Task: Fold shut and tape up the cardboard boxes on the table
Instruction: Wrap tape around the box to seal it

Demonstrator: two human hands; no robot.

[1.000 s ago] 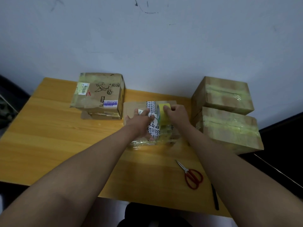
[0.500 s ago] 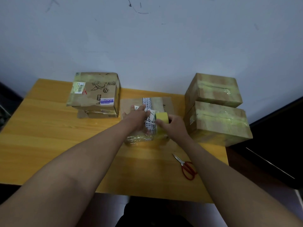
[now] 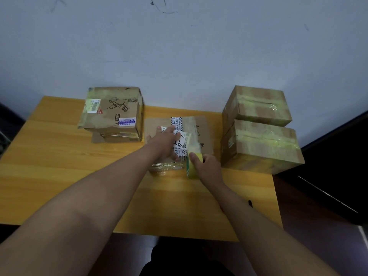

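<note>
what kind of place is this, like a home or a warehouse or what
Probably a small makeshift packing spot in a plain room, not a warehouse: one wooden table against a scuffed bare wall, with reused taped boxes stacked on it.

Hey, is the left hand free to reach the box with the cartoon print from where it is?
Probably yes. The left hand only presses flat on the middle box, and bare table lies between it and the printed box.

Middle box [image 3: 201, 132] lies between left box [image 3: 113, 112] and stacked right boxes [image 3: 258, 128].
</note>
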